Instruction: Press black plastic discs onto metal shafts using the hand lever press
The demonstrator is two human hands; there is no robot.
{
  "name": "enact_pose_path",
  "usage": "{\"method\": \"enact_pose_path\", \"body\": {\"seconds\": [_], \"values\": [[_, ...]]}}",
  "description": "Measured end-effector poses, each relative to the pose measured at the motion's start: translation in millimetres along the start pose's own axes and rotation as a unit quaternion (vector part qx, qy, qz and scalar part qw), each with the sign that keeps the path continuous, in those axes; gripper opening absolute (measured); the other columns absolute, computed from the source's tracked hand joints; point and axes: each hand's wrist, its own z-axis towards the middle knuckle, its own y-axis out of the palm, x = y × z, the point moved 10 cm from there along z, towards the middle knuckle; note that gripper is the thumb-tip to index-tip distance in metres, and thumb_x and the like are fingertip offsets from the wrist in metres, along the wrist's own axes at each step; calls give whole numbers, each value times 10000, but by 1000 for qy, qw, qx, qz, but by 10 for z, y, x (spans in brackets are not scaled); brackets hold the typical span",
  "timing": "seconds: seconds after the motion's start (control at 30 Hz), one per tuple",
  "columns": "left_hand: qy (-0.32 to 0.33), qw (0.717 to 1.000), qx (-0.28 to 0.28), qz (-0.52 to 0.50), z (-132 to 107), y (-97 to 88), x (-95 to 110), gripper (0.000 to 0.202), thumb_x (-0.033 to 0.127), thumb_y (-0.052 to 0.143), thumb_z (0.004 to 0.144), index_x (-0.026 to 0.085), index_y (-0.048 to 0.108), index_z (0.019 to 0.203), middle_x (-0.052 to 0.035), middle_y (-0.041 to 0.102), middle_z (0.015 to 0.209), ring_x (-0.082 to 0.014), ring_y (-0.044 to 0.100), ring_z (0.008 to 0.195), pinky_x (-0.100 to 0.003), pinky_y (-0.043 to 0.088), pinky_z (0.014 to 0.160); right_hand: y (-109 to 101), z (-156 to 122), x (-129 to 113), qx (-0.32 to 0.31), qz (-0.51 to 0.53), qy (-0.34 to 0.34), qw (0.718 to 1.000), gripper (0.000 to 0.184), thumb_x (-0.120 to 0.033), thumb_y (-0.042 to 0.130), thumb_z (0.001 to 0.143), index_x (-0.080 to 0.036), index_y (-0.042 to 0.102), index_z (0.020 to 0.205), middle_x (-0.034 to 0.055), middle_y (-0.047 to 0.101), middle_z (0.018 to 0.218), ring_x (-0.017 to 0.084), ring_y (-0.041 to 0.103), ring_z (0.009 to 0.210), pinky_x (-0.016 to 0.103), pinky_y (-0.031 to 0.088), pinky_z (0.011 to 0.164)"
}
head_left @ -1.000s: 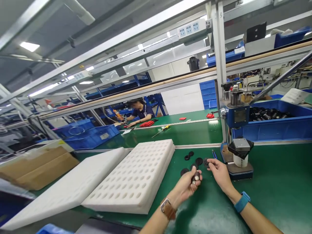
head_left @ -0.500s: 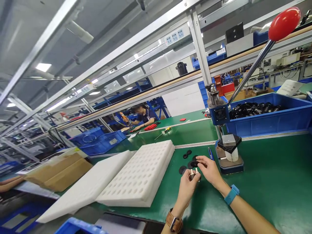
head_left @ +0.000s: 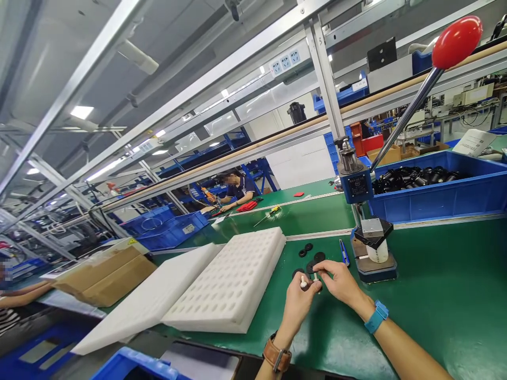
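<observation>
My left hand is closed around a small cylindrical part with a white tip, held upright above the green mat. My right hand pinches a black disc against the top of that part. Both hands meet just in front of several loose black discs lying on the mat. A blue hand press with a long lever and red knob stands just right of my right hand.
A white foam tray with holes lies left of my hands, on a larger foam sheet. Blue tweezers lie by the press. A blue bin of black parts sits behind. A cardboard box stands far left. Another person works across the line.
My right hand has come from the loose discs to my left hand with a black disc and now holds it onto the part. The view has shifted up and right.
</observation>
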Motion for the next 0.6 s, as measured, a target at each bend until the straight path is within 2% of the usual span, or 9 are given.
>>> {"method": "enact_pose_path", "body": {"seconds": [0.13,0.23,0.33,0.47,0.6], "values": [[4,1000,17,1,39,-63,-77,387,412,686,766,212,355,784,46,473,687,-126,424,666,-233,354,622,50,-7,-95,-34,-9,-14,999,256,-110,498,865,-208,706,975,13,713,1020,151,655,958,270,478,870],[18,999,33,23,27,-68,-88,401,400,709,729,209,360,780,48,443,698,-121,383,669,-230,331,619,23,7,-70,-33,-14,18,999,156,-131,518,856,-183,661,824,22,694,1017,148,639,972,250,473,835],[33,995,46,84,-19,-16,-79,354,377,676,738,204,368,765,55,390,680,-113,318,647,-232,276,596,14,0,43,-40,-35,72,996,68,-223,582,866,-174,608,826,22,669,911,150,613,864,249,454,741],[29,995,28,90,-56,141,-139,277,380,572,783,207,358,758,55,377,659,-111,301,627,-234,255,572,83,-56,240,-93,-64,132,985,192,-316,697,810,-178,581,876,-16,636,788,121,543,673,231,373,594],[4,998,18,68,-53,261,-257,300,380,610,753,208,365,750,51,418,652,-112,339,620,-228,258,565,62,-90,429,-110,-92,177,974,222,-334,717,794,-177,571,852,-26,622,750,113,519,634,225,323,543]]}}
